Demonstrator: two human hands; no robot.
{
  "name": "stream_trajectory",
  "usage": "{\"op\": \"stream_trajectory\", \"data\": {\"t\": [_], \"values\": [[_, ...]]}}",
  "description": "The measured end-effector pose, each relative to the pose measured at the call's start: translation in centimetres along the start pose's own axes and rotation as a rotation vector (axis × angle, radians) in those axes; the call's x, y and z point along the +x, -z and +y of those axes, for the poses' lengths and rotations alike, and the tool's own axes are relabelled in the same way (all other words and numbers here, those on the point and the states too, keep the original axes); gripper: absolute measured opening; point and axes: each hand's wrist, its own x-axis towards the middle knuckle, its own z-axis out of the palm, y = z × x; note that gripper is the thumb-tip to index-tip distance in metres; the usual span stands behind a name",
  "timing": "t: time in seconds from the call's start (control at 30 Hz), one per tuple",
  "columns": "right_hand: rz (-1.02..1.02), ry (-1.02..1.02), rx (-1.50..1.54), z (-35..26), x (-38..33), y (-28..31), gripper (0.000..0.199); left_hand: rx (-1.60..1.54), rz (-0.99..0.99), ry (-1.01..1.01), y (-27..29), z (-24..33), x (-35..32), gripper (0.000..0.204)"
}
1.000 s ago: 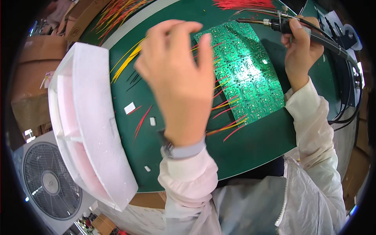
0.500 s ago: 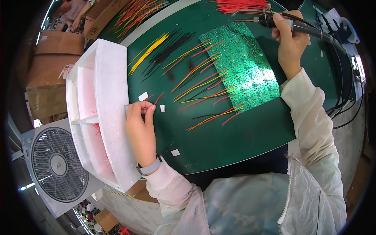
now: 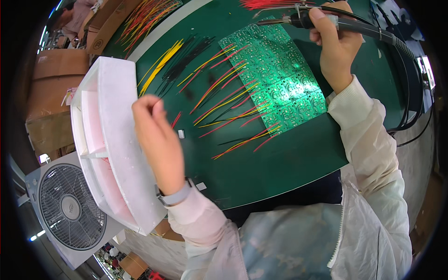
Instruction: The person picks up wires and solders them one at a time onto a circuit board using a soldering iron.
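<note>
The hands are well apart. The right hand [image 3: 338, 51] is wrapped around a black-handled soldering iron [image 3: 305, 20], its slim metal tip near the far edge of a shiny green rectangular circuit board [image 3: 289, 79], right of centre on the dark green tabletop [image 3: 289, 168]. Thin red, yellow and black wires [image 3: 226, 102] fan leftward from it. The left hand [image 3: 161, 140], fingers curled, blurs beside a white foam compartment box [image 3: 116, 121]; I cannot tell whether it grips anything.
</note>
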Motion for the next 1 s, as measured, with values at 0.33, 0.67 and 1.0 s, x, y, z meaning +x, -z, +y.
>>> {"op": "stream_trajectory", "data": {"t": [0.33, 0.67, 1.0], "values": [[-0.05, 0.154, -0.123, -0.3, -0.8, 1.8, 0.022, -0.142, -0.08, -0.405, -8.0, 6.5, 1.2, 0.014], [-0.183, 0.019, -0.016, -2.5, -1.7, 3.8, 0.02, -0.218, -0.045, -0.179, -8.4, 6.4, 0.7, 0.019], [-0.044, 0.048, -0.079, -3.6, -1.7, 1.8, 0.036, -0.313, -0.043, -0.205, -8.9, 6.2, 0.3, 0.019]]}}
